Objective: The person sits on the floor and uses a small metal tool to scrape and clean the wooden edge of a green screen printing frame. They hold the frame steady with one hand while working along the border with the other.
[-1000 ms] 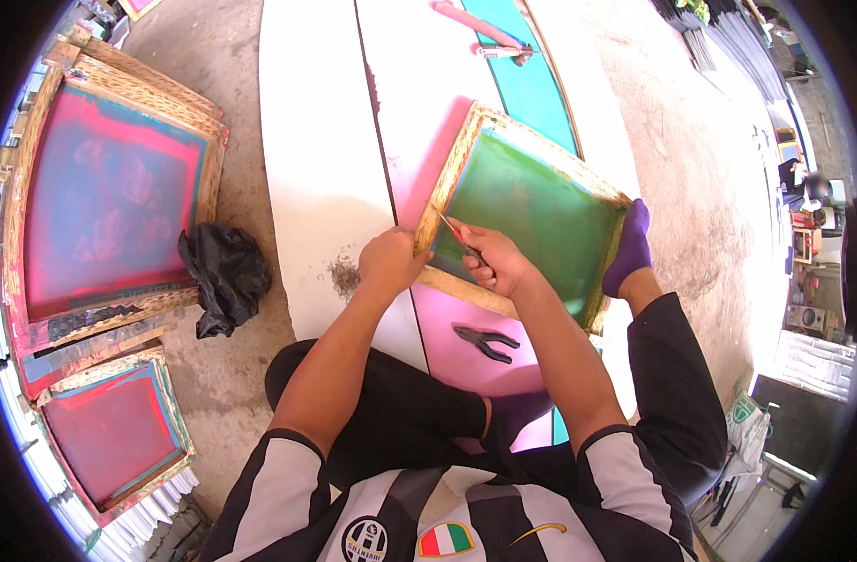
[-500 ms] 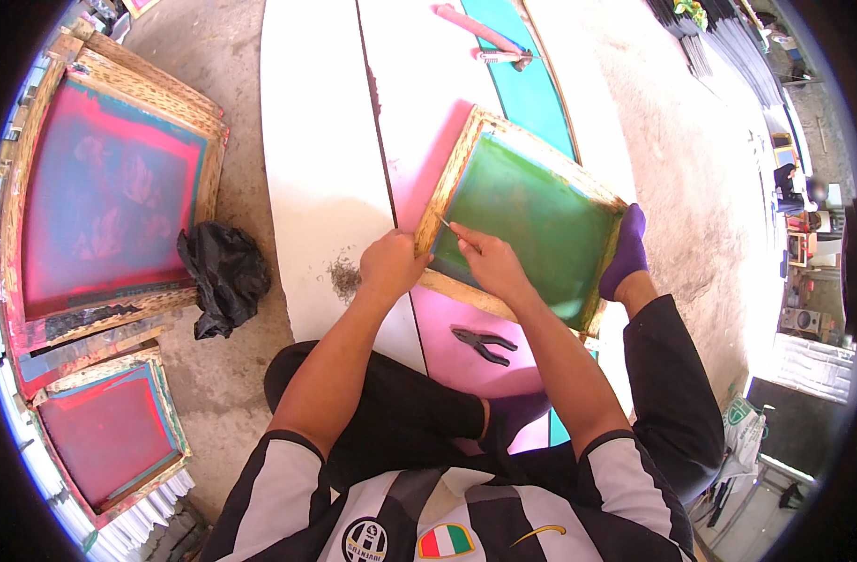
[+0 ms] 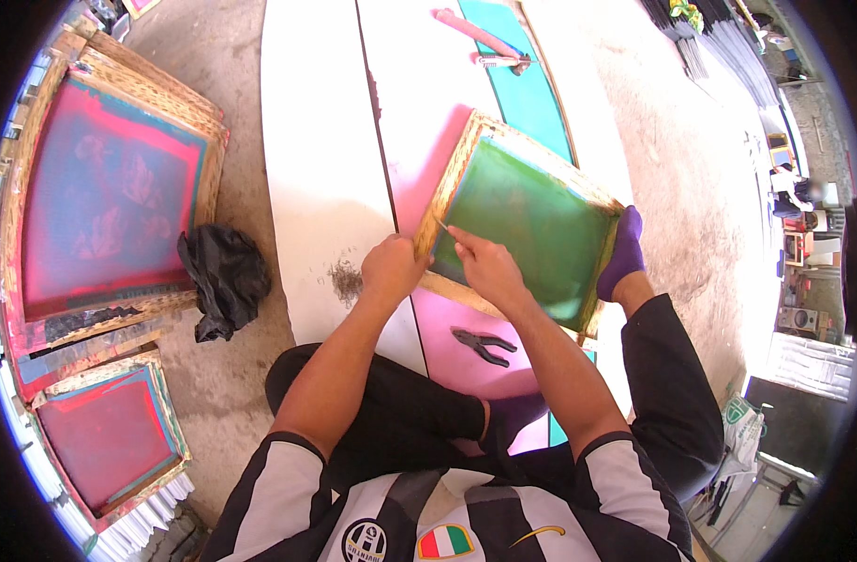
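Observation:
A wood-framed printing screen (image 3: 468,292) with green mesh lies tilted on the white and pink boards before me. My left hand (image 3: 393,269) is closed around its near left corner. Between the fingers of my right hand (image 3: 487,267), pinched shut, is a thin pointed tool (image 3: 443,225); its tip touches the left wooden bar, and its handle is hidden by my fingers. My foot in a purple sock (image 3: 623,248) rests against the frame's right side. Black-handled pliers (image 3: 484,347) lie on the pink surface just below the frame.
To the left are a large pink-stained screen (image 3: 119,197), a smaller one (image 3: 110,431) and a crumpled black plastic bag (image 3: 224,279). Beyond my frame, a hammer (image 3: 480,34) and a cutter (image 3: 497,61) lie on the boards. Dark debris (image 3: 345,279) is scattered left of my left hand.
My right hand and the tool tip have shifted very slightly along the wooden bar. My left hand keeps its grip. A distant person at the far right has moved a little.

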Motion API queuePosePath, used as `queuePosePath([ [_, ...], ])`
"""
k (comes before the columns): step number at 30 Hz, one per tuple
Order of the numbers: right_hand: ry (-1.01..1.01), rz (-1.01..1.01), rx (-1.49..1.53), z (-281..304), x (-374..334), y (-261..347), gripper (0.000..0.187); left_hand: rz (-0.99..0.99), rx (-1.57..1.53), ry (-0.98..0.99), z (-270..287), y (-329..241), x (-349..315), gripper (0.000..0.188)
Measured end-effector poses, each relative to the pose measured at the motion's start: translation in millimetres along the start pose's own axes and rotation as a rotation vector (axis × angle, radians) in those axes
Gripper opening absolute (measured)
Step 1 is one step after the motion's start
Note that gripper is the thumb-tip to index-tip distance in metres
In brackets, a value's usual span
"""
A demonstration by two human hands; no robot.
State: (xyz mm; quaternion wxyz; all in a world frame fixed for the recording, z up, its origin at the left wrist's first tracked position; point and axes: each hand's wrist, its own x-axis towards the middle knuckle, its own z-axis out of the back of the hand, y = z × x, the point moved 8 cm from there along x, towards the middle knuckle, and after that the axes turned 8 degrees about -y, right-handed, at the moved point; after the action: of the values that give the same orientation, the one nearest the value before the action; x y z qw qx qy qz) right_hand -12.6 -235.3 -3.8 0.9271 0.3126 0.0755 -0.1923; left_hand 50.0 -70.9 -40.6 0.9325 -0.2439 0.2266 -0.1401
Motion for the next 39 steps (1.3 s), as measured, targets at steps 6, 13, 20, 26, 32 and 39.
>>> queuePosePath([
  [6, 0.125, -0.032, -0.284, 5, -2, 32, 0.041, -0.037, 0.027, -0.02, -3, 3, 0, 0.042],
  [13, -0.041, 0.183, 0.173, -19, 16, -24, 0.044, -0.061, 0.035, -0.013, -7, -4, 4, 0.04],
  [20, -0.111, 0.265, 0.102, -24, 9, -38, 0.044, -0.086, 0.023, -0.066, -12, -1, 8, 0.042],
  [26, 0.356, -0.529, 0.737, -41, -5, -36, 0.045, -0.075, 0.007, -0.099, -3, 7, 3, 0.042],
  [32, -0.102, 0.293, 0.035, -27, 12, -37, 0.044, -0.08, -0.027, -0.07, -5, 0, 5, 0.041],
  [39, 0.476, -0.739, 0.827, -23, 2, -20, 0.041, -0.029, 0.025, -0.016, -1, 3, 3, 0.042],
])
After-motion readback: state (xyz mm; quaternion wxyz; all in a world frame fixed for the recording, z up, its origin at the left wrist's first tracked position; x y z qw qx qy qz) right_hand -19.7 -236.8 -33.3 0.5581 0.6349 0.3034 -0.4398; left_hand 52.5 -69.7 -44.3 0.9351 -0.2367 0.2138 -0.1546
